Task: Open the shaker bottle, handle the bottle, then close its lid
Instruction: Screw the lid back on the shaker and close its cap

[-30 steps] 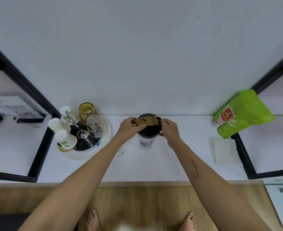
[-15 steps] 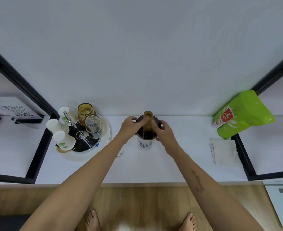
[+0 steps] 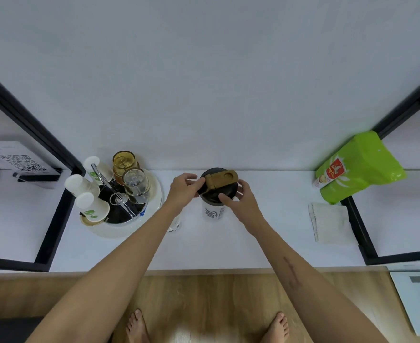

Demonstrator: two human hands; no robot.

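1. shaker bottle (image 3: 215, 211) stands upright on the white worktop (image 3: 265, 233), centre, near the back wall; the tray of cups (image 3: 119, 194) is to its left, the green bag (image 3: 359, 167) and folded cloth (image 3: 330, 222) well apart to its right.
2. black lid (image 3: 216, 190) sits on the bottle; the tan flip cap (image 3: 222, 180) lies flat across its top.
3. left hand (image 3: 183, 186): fingers closed, pinching the hinge end of the flip cap.
4. right hand (image 3: 241, 201): fingers curled around the lid rim on the near-right side, gripping it.
5. judged step: working the lid on the bottle; opening or closing, cannot tell from this view.
6. next move likely needs the right hand to steady the lid and bottle while the left works the cap; too much sideways force could tip the bottle.
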